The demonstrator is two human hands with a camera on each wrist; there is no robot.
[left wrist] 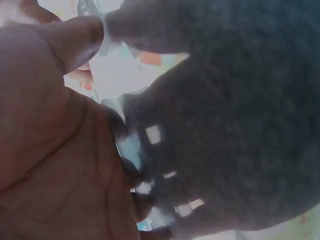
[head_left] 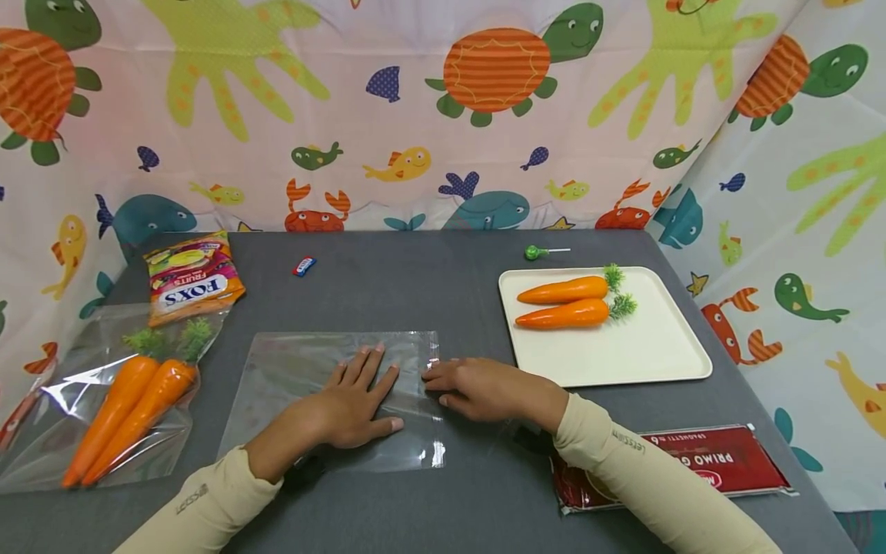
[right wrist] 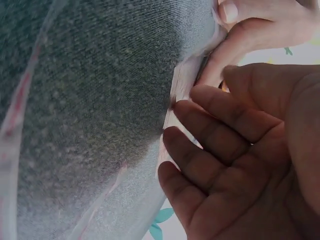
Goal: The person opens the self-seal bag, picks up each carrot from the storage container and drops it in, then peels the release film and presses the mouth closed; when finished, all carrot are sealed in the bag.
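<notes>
A clear plastic bag (head_left: 284, 377) lies flat on the grey table in the head view, its mouth edge toward the right. My left hand (head_left: 349, 412) rests on it with fingers spread and straight. At the bag's right edge, the fingertips of my right hand (head_left: 487, 388) touch the film. In the right wrist view those fingers (right wrist: 200, 145) are slightly bent and extended along the edge, pinching nothing visible. The left wrist view shows the palm (left wrist: 55, 150) close up against the surface. A cream tray (head_left: 623, 354) stands beyond the right hand, bearing two toy carrots (head_left: 564, 313).
At left, another clear bag (head_left: 173, 454) encloses two carrots (head_left: 131, 408). Behind it lies an orange candy packet (head_left: 194, 281). A small blue-red wrapped candy (head_left: 304, 266) and a green lollipop (head_left: 533, 252) lie farther back. A red spaghetti pack (head_left: 720, 462) lies partly under the right forearm.
</notes>
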